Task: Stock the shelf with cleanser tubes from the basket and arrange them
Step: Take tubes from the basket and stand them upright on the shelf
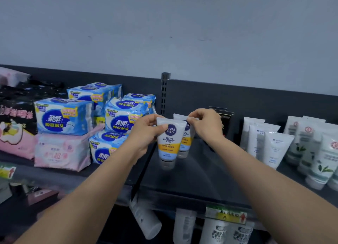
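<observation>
Standing two Nivea Men cleanser tubes, cap down, on the dark shelf [192, 172].

My left hand [146, 129] is gripping the front tube [169, 140] by its upper edge. My right hand [203, 125] is pinching the crimped top of the rear tube [185, 137] just behind it. The hands are working close together but are not touching. I cannot tell whether either cap is resting on the shelf yet. As I see it, the risk is in letting go: each tube is balancing on a narrow cap, so a crooked release could tip the front one into the rear one, or send both toward the white tubes [268, 145] nearby. I am counting two tubes in hand, at least three white tubes, at least four green-leaf tubes [321, 163] and five blue pad packs [63, 116]. The basket is out of view.
</observation>
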Tool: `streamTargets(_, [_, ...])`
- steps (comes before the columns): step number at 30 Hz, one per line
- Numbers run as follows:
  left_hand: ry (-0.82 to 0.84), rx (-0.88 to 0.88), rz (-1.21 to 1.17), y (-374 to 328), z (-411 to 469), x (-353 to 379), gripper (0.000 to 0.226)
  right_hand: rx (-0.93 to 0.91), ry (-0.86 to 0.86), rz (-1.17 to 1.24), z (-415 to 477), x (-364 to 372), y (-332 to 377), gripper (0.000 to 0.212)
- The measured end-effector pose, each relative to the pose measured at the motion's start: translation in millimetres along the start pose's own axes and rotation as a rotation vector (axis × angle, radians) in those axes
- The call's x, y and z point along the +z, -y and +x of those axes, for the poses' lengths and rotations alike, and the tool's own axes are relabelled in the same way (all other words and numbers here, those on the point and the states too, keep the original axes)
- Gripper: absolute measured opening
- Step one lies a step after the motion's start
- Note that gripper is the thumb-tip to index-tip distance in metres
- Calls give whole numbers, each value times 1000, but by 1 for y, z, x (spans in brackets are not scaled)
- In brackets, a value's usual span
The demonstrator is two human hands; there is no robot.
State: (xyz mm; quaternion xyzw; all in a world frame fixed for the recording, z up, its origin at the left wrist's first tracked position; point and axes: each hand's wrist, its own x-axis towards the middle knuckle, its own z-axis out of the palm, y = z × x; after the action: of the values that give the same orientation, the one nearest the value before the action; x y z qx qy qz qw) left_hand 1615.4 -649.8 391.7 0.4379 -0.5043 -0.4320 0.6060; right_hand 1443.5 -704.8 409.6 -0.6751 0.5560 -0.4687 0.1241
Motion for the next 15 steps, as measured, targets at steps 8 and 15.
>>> streamTargets(8, [44, -21, 8, 21, 60, 0, 19, 40, 7, -56, 60, 41, -23, 7])
streamTargets(15, [68, -19, 8, 38, 87, 2, 21, 44, 38, -60, 92, 62, -33, 8])
